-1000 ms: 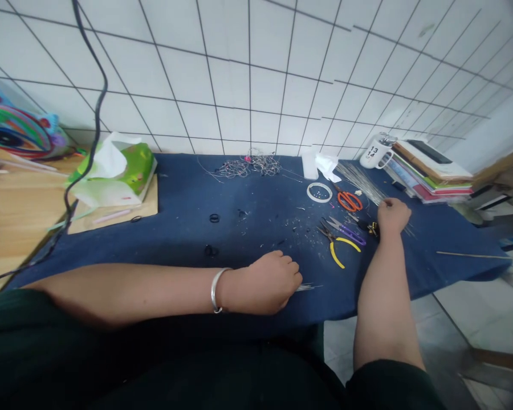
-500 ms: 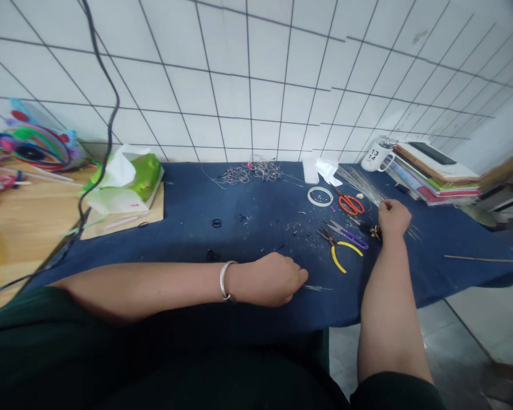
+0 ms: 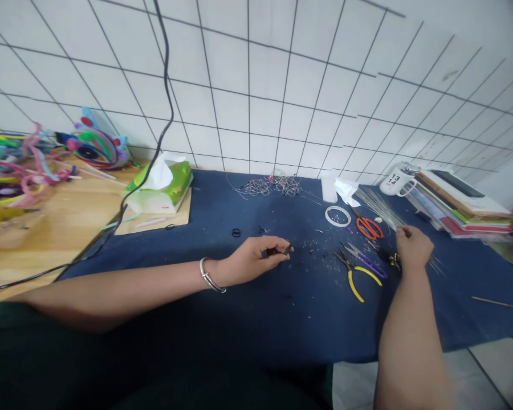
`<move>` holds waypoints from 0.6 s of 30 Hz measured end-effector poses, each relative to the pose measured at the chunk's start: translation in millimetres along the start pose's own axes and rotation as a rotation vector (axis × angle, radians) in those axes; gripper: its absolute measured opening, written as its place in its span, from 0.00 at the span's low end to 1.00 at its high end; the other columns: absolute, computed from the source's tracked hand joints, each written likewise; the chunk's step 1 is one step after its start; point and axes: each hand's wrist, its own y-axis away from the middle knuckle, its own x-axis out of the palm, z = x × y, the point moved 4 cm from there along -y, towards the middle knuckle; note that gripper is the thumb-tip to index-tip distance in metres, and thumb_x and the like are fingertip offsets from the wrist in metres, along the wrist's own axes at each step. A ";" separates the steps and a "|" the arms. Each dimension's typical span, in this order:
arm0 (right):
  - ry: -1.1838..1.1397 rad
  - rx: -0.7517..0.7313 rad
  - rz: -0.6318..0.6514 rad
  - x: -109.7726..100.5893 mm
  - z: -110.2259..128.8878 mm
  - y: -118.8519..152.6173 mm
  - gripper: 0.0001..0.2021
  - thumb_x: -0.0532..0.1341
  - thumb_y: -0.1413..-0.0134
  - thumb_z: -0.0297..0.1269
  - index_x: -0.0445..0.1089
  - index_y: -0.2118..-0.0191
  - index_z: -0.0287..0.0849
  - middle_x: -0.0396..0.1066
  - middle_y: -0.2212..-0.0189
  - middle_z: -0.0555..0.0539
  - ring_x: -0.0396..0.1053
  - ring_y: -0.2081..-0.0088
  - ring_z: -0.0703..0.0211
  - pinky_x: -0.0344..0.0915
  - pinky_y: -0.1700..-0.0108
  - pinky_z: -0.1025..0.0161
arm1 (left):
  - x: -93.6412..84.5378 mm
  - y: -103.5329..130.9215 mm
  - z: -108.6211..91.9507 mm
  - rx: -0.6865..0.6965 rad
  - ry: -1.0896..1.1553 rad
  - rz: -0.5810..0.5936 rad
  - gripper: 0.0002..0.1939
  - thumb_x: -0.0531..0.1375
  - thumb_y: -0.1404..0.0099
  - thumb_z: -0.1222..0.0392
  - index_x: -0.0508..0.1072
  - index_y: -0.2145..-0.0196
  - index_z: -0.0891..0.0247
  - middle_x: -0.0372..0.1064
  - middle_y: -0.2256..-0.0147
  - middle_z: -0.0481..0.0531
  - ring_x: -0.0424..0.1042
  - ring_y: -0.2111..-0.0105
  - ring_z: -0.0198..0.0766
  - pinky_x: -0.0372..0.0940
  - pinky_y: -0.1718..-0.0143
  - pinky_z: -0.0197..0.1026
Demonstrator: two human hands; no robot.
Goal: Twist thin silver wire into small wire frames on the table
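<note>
My left hand [image 3: 254, 259], with a silver bangle at the wrist, is above the middle of the dark blue cloth. Its thumb and fingertips pinch a small dark piece [image 3: 288, 249] whose kind I cannot make out. On the right, my right hand [image 3: 414, 246] is closed at a bundle of thin metal wires [image 3: 378, 205]; what its fingers grip is hidden. Yellow-handled pliers [image 3: 354, 276], purple-handled snips [image 3: 370, 262] and orange-handled scissors [image 3: 369, 228] lie left of my right hand. A white ring-shaped dish [image 3: 337, 217] with small beads sits behind the pliers.
A tangle of thin wires [image 3: 273, 185] lies by the tiled wall. At left are a tissue pack [image 3: 171, 191], a hanging black cable [image 3: 167, 85] and colourful craft pieces [image 3: 96, 148]. A mug [image 3: 397, 181] and stacked books [image 3: 465, 199] stand back right. Small black rings [image 3: 236, 232] lie on the cloth.
The view has shifted left. My left hand has moved back from the table's front edge, turned, and now pinches a small dark piece; the thin wires at its fingertips no longer show. My right hand stays at the bundle.
</note>
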 end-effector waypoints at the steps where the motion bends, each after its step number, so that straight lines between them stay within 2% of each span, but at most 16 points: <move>1: -0.003 -0.014 -0.008 -1.2 5.6 0.7 0.10 0.54 0.52 0.36 0.71 0.67 0.43 0.69 0.73 0.42 0.63 0.70 0.52 0.55 0.65 0.56 | -3.0 2.1 5.0 -0.015 0.027 -0.026 0.07 0.52 0.37 0.60 0.66 0.65 0.66 0.66 0.64 0.52 0.65 0.68 0.31 0.62 0.66 0.35; 3: -0.014 -0.053 -0.028 -3.3 22.3 3.1 0.10 0.54 0.51 0.37 0.71 0.65 0.42 0.70 0.71 0.42 0.64 0.67 0.52 0.57 0.63 0.56 | -5.8 4.6 14.3 -0.034 0.060 -0.043 0.08 0.53 0.38 0.59 0.66 0.65 0.66 0.67 0.64 0.52 0.65 0.67 0.32 0.62 0.65 0.36; 5: -0.038 -0.105 -0.039 -6.8 49.5 9.9 0.11 0.54 0.50 0.37 0.71 0.63 0.42 0.70 0.68 0.43 0.65 0.64 0.52 0.58 0.59 0.57 | -4.8 4.9 22.5 -0.057 0.077 -0.010 0.07 0.53 0.38 0.60 0.66 0.67 0.66 0.67 0.66 0.51 0.65 0.67 0.32 0.61 0.64 0.36; 7: -0.091 -0.177 -0.037 -14.0 89.2 25.1 0.12 0.53 0.47 0.38 0.70 0.61 0.43 0.71 0.65 0.46 0.66 0.62 0.56 0.59 0.56 0.58 | -2.7 3.7 28.9 -0.083 0.083 0.036 0.06 0.53 0.38 0.60 0.66 0.69 0.66 0.66 0.68 0.49 0.64 0.68 0.31 0.61 0.64 0.36; 9: -0.312 -0.260 -0.001 -26.4 137.6 50.3 0.13 0.51 0.45 0.40 0.70 0.60 0.44 0.71 0.63 0.47 0.67 0.60 0.56 0.61 0.55 0.57 | -2.1 2.1 32.4 -0.101 0.079 0.064 0.07 0.53 0.38 0.60 0.66 0.69 0.66 0.66 0.69 0.48 0.64 0.69 0.30 0.60 0.65 0.35; 11: -0.506 -0.345 0.121 -39.8 186.9 82.4 0.14 0.48 0.42 0.41 0.68 0.57 0.48 0.70 0.60 0.48 0.67 0.57 0.55 0.62 0.54 0.55 | -2.9 1.1 33.5 -0.110 0.073 0.072 0.06 0.52 0.38 0.61 0.66 0.69 0.65 0.65 0.70 0.47 0.63 0.69 0.30 0.60 0.66 0.35; 14: -0.591 -0.606 0.390 -54.8 248.1 133.1 0.18 0.47 0.41 0.41 0.59 0.46 0.53 0.64 0.50 0.49 0.64 0.51 0.53 0.61 0.50 0.51 | -3.6 1.9 34.3 -0.122 0.088 0.081 0.06 0.52 0.37 0.61 0.67 0.67 0.65 0.66 0.69 0.48 0.64 0.70 0.30 0.61 0.66 0.35; 16: -0.592 -0.811 0.491 -59.6 271.2 159.7 0.23 0.47 0.42 0.42 0.49 0.41 0.55 0.56 0.44 0.51 0.56 0.45 0.51 0.55 0.45 0.47 | -2.8 2.8 35.5 -0.115 0.111 0.083 0.06 0.52 0.38 0.62 0.66 0.66 0.65 0.66 0.69 0.48 0.65 0.70 0.31 0.62 0.66 0.35; 18: -0.597 -0.966 0.603 -57.4 281.5 177.6 0.25 0.46 0.41 0.44 0.43 0.38 0.53 0.51 0.41 0.51 0.51 0.42 0.50 0.52 0.42 0.46 | -1.4 3.3 37.3 -0.099 0.141 0.085 0.06 0.52 0.38 0.63 0.66 0.65 0.65 0.67 0.68 0.49 0.66 0.68 0.32 0.62 0.65 0.35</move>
